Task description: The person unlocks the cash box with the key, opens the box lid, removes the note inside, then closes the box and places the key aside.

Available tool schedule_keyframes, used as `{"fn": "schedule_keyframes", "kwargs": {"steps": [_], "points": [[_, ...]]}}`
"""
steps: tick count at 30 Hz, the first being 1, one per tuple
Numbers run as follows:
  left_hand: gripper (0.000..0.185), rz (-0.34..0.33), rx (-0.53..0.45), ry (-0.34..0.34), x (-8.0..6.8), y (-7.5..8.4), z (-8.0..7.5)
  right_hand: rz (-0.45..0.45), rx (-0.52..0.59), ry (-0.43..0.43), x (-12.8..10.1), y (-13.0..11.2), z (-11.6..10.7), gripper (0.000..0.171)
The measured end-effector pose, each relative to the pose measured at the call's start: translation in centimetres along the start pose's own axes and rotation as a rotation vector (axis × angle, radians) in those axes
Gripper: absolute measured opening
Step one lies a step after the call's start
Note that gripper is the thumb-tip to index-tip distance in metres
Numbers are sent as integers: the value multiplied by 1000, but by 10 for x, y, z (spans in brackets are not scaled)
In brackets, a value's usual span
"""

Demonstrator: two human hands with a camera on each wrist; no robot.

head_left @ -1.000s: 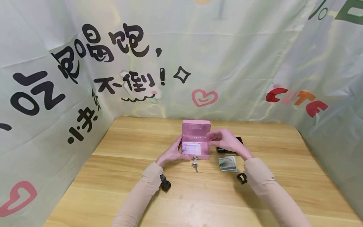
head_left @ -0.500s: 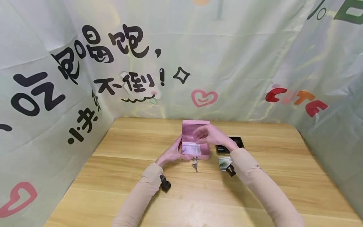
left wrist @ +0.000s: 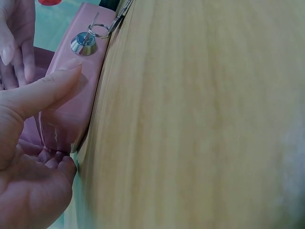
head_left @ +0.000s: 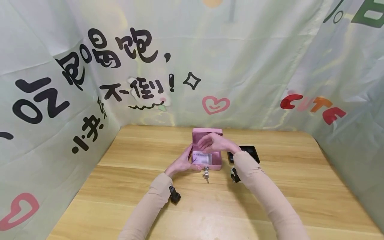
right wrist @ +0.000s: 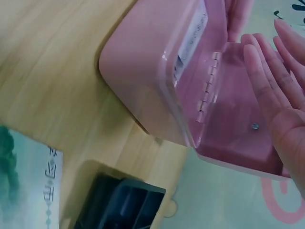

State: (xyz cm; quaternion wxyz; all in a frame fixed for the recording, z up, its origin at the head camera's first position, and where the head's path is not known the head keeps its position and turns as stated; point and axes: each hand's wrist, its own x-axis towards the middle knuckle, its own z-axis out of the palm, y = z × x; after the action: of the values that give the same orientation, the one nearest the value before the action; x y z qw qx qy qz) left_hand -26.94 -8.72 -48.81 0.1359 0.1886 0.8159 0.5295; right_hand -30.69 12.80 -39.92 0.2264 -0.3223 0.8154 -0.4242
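A small pink metal cash box [head_left: 207,156] is seen near the middle of the light wooden surface [head_left: 135,200], its hinged lid [head_left: 207,135] raised upright at the back and a key with a ring [head_left: 206,174] left in the front lock. The box is steadied by the left hand [head_left: 182,163]: in the left wrist view the thumb is pressed flat against the pink front wall [left wrist: 71,109] just below the lock [left wrist: 82,43], and the other fingers are curled round the box's left end. The right hand [head_left: 213,142] is held over the open box with its fingers straight and close together, the palm turned toward the inside of the lid, as the right wrist view shows [right wrist: 281,105]; nothing is pinched in it, and whether the lid is actually touched cannot be told. Judged from this, the step in hand appears to be the handling of the lid, and a shutting move would call for the flat fingers to press the lid forward and down while the left hand keeps the box from sliding. A white paper slip with small print [head_left: 203,156] lies inside the box; its print is too small to read. A black tray [head_left: 243,154] lies just right of the box, and a green-printed banknote [right wrist: 24,181] beside it. The cloth backdrop [head_left: 270,60] carries black Chinese characters, among them "不倒!", and the word "CUTE" [head_left: 312,106].
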Motion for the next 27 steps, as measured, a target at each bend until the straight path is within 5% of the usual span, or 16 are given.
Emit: {"fn": "schedule_keyframes", "kwargs": {"steps": [27], "points": [[125,7,-21,-1,2,-4,1,127,-29,9,15,26,15,39]]}}
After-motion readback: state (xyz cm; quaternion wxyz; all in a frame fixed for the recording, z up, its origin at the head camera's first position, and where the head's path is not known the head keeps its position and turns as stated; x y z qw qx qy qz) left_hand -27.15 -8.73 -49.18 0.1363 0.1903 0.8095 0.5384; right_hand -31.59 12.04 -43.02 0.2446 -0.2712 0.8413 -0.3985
